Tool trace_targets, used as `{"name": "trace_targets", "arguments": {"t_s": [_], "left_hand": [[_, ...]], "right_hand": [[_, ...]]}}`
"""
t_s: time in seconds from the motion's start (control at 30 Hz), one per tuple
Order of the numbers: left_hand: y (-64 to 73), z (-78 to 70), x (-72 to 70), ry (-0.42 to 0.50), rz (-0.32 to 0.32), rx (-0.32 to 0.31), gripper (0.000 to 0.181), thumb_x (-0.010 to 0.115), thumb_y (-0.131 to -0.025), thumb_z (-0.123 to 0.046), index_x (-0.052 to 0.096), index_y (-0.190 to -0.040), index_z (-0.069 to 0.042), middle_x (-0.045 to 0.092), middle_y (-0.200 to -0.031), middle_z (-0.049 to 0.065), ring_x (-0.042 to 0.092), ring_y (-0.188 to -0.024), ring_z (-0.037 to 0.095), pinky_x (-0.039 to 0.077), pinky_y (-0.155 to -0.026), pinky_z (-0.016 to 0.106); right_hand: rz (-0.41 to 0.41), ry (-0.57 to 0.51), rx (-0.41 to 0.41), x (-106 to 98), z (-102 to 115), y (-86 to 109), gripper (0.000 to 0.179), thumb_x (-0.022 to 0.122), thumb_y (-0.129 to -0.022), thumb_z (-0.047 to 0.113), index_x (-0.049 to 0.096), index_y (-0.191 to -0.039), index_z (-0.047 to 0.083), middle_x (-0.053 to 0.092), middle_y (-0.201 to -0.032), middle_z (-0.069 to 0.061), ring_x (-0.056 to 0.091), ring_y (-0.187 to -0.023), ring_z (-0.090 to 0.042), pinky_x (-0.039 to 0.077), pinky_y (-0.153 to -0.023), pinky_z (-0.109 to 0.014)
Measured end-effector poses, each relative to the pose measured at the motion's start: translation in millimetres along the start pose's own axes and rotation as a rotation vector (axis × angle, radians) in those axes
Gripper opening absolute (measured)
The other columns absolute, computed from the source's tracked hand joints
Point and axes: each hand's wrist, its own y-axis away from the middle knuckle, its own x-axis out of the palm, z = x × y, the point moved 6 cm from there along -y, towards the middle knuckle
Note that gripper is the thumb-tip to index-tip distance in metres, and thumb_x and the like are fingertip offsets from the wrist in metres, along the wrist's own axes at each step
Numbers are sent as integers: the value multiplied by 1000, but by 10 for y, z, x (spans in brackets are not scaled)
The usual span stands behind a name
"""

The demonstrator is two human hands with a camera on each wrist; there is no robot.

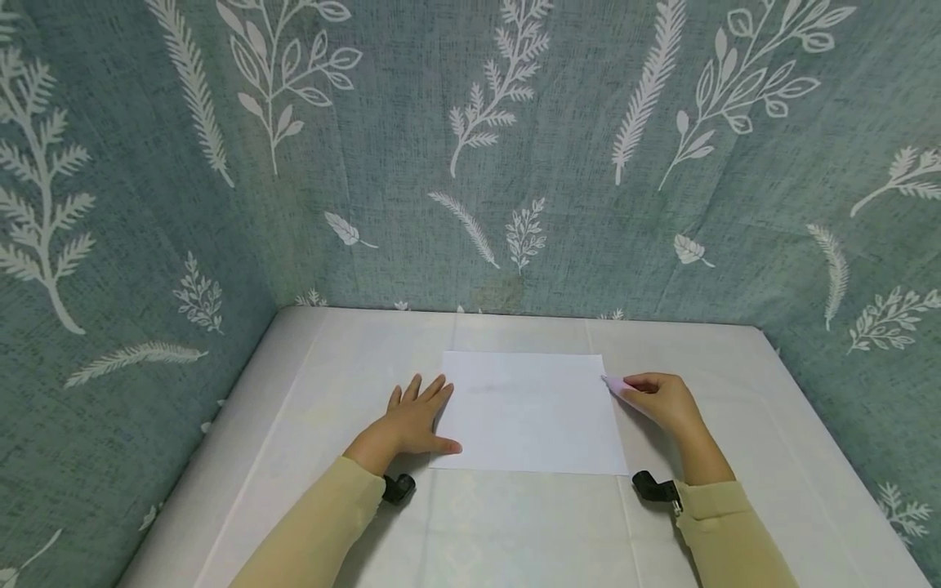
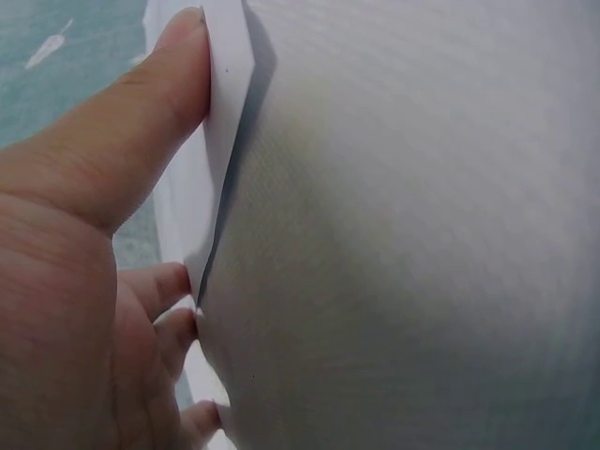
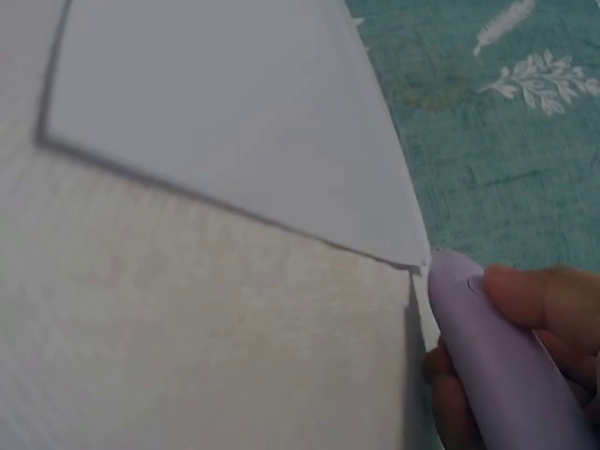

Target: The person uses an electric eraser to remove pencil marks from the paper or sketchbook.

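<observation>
A blank white sheet of paper (image 1: 529,412) lies on the white-covered table. My left hand (image 1: 415,420) rests with its fingers spread at the sheet's left edge, its thumb (image 2: 155,103) on the near left corner. That side of the paper lifts slightly above the cloth in the left wrist view. At the right edge, my right hand (image 1: 665,400) grips a lilac utility knife (image 3: 497,366) with a rounded body, thumb beside its small round button. The knife's narrow tip points left and meets the sheet's right edge near the far corner. No blade shows clearly.
White cloth (image 1: 515,531) covers the table up to a blue-green fabric backdrop (image 1: 397,163) with white leaf prints, which rises behind and at both sides. Black wrist cameras (image 1: 653,487) sit at the cuffs of the beige sleeves (image 1: 316,531).
</observation>
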Motion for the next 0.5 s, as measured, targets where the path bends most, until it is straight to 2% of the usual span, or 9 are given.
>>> {"name": "trace_targets", "arguments": {"t_s": [0.17,0.3,0.5], "left_hand": [[7,8,6,8,-11,0,110,77,-75,-65,27,-160,-15,14,-168,7,2,-151,44,3,-116,67],[2,12,5,8,-14,0,110,77,-75,-64,27,-160,-16,14,-168,6,1,-152,43,2,-116,66],[-17,18,20,2,-9,2,110,76,-75,-66,27,-160,-16,14,-168,6,1,-152,43,3,-116,67]], "right_hand": [[-34,0,10,-13,-55,8,41,72,-94,32,72,-119,0,68,-120,-22,61,-114,-40,47,-95,-53],[-55,6,32,-23,-96,7,41,72,-94,31,72,-119,0,69,-118,-23,61,-111,-39,47,-93,-53],[-52,9,94,-28,-138,4,42,70,-94,31,70,-121,-1,68,-118,-23,60,-110,-40,47,-91,-53]]}}
